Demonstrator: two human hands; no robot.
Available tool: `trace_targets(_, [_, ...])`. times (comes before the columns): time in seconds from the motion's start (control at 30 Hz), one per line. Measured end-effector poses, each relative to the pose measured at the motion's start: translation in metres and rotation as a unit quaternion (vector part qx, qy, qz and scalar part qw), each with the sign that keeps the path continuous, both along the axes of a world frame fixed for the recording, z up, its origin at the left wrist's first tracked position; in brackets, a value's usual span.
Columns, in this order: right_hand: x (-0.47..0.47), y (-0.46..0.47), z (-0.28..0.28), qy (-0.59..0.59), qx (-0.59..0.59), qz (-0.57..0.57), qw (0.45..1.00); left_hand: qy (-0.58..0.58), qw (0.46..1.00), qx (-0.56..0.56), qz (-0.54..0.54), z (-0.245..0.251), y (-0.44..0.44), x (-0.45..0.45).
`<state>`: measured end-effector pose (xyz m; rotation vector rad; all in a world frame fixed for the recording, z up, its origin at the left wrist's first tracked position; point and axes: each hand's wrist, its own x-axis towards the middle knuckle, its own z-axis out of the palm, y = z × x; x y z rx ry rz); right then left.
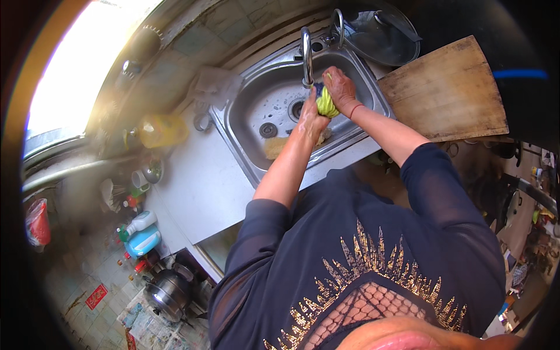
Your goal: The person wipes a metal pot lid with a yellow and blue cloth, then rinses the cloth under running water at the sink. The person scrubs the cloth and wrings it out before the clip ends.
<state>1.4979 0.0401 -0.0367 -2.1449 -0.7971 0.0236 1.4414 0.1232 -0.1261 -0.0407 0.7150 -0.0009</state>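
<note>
Both my hands are over a stainless steel sink (pixel 253 100), beneath the curved chrome faucet (pixel 306 57). A wet-looking yellow-green cloth (pixel 326 104), bunched and ridged with a dark blue patch, is squeezed between them. My left hand (pixel 313 114) grips it from the lower left. My right hand (pixel 341 89), with a red string at the wrist, closes over its upper right side. Parts of the cloth are hidden by the fingers. Just left of my left hand is the drain (pixel 296 109). A round drain strainer (pixel 268 130) and a yellowish sponge or loofah (pixel 275 148) lie in the basin.
Right of the sink lies a wooden cutting board (pixel 446 89), with a large glass lid (pixel 387 41) behind it. On the left are a white counter (pixel 205 175), a yellow bottle (pixel 162 130), a blue bottle (pixel 144 242) and a metal pot (pixel 168 293).
</note>
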Motion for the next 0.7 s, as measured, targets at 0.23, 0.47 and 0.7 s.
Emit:
trace_targets(0.23, [-0.02, -0.005, -0.029, 0.134, -0.05, 0.008, 0.99, 0.084, 0.978, 0.187, -0.049, 0.03, 0.02, -0.008])
trace_targets(0.47, [0.048, -0.008, -0.084, 0.617, 0.312, 0.008, 0.723, -0.042, 0.99, 0.13, 0.027, 0.048, -0.023, -0.011])
trace_targets(0.7, [0.046, 0.041, -0.082, 0.191, 0.234, -0.028, 0.953, -0.043, 0.97, 0.24, 0.022, 0.041, -0.007, -0.02])
